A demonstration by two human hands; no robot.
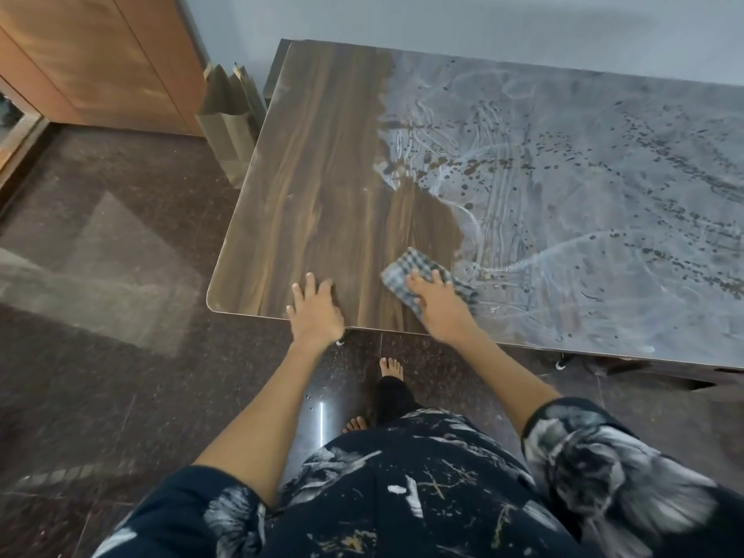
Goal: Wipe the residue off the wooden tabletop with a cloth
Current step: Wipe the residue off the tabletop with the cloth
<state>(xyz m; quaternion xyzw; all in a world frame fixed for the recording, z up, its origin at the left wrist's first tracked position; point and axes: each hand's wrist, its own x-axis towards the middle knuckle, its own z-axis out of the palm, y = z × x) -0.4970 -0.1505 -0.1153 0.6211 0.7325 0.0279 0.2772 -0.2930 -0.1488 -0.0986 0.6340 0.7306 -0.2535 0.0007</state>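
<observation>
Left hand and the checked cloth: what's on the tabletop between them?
In the head view only bare, already wiped wood grain lies between the left hand and the checked cloth under the right hand. The white residue starts beyond the cloth.

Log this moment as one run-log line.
right hand presses cloth | left hand flat on tabletop | residue covers right part

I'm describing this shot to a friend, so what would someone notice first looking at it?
First, the tabletop split in two: clean dark wood grain on its left part, pale grey smeared residue with dark spatter over the right. Next, at the near edge where the two meet, the right hand presses a checked cloth, while the left hand rests flat on the cleaned wood.
</observation>
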